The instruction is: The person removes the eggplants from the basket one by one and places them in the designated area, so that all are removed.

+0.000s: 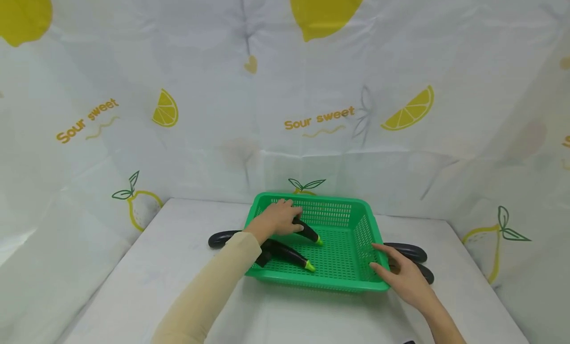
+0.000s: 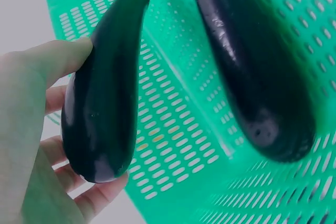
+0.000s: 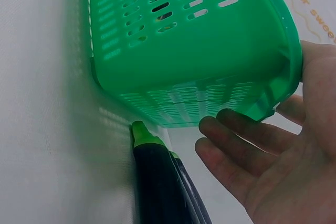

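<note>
My left hand (image 1: 278,219) reaches into a green plastic basket (image 1: 311,283) and grips a dark eggplant (image 2: 107,87) with a green stem end. In the left wrist view, the thumb lies on one side of it and the fingers curl round the other. Another eggplant (image 1: 287,253) lies in the basket near that forearm. My right hand (image 1: 407,279) holds the basket's right rim, its thumb over the edge; several fingers extend loosely outside the wall in the right wrist view. My left forearm hides part of the basket's left side.
Two eggplants (image 1: 407,251) lie on the white table (image 1: 178,265) just right of the basket, partly behind the right hand. One more eggplant (image 1: 221,239) lies to its left. A white lemon-print sheet (image 1: 249,151) hangs behind the table.
</note>
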Demonstrator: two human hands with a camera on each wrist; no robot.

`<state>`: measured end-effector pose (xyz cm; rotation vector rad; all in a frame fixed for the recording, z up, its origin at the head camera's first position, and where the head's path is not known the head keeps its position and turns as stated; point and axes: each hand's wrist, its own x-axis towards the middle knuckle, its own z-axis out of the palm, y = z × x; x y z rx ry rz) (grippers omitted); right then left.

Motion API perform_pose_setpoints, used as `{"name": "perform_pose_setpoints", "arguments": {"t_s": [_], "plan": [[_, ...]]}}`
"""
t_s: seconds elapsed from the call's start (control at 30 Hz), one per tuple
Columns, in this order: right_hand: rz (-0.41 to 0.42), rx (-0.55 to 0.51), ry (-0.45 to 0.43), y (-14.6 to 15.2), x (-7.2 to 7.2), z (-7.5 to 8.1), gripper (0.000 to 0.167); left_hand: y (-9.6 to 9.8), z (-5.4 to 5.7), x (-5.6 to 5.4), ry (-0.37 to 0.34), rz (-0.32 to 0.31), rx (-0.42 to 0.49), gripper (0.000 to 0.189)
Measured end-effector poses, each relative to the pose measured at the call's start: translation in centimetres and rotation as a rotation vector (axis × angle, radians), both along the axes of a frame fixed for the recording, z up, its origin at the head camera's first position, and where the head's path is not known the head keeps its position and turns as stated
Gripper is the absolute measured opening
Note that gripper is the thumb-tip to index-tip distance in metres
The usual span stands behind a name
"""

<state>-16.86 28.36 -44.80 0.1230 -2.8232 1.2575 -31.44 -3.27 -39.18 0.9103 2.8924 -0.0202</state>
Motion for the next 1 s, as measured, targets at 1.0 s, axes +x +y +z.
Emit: {"name": "perform_pose_setpoints", "arguments": {"t_s": [1.0], "plan": [[0.009, 0.002, 0.014, 0.0, 0.0, 0.0, 0.061, -9.4, 4.9, 6.3, 0.178, -0.048, 0.306, 0.032]]}}
